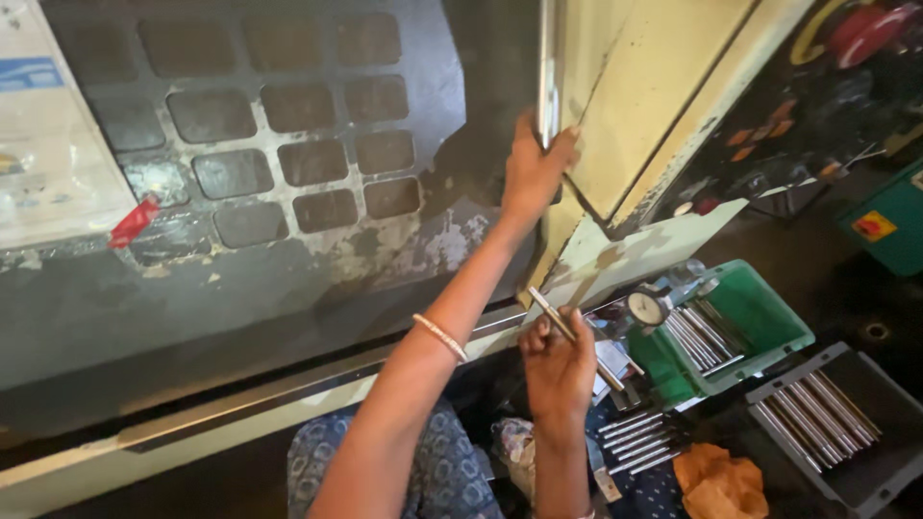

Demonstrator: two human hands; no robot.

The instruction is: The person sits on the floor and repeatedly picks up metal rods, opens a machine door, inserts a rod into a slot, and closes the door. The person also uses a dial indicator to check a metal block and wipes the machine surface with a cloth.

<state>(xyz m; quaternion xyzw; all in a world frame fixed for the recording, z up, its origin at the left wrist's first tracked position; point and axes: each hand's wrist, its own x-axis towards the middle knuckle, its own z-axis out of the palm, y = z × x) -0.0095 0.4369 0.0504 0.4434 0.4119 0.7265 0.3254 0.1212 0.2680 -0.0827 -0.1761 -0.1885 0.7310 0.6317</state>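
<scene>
A big machine door (250, 173), dark and worn, fills the upper left of the view; its window is a grid of rounded dark panes and paint has flaked off along its lower edge. A white sheet of paper (48, 125) is stuck at its left edge, with a scrap of red tape (133, 221) just below it. To the right stands a cream-coloured panel (654, 86) of the machine, set at a slant, and beyond it a dark control area with a red knob (865, 29).

A bright metal handle bar (549, 67) runs upright along the door's right edge. The left hand (536, 171) is raised to it with the arm stretched up, the fingers wrapped tightly round the bar's lower part. A thin bangle (440, 336) sits on that forearm.

Lower down, near the middle, the right hand (560, 360) holds a short metal rod (552, 313), the fingers pinched close about its lower part so that it sticks up and leans to the left, in front of the door's bottom rail.

On the right lies a green tray (769, 317) holding a row of similar rods, with a round dial gauge (647, 308) at its left rim. Beside it, further right, a dark grey tray (870, 471) holds another row of rods side by side. A few loose rods (639, 437) lie between the right hand and the trays, and a crumpled orange cloth (719, 481) lies just below them. Patterned blue fabric (433, 471) on the person's lap shows at the bottom.
</scene>
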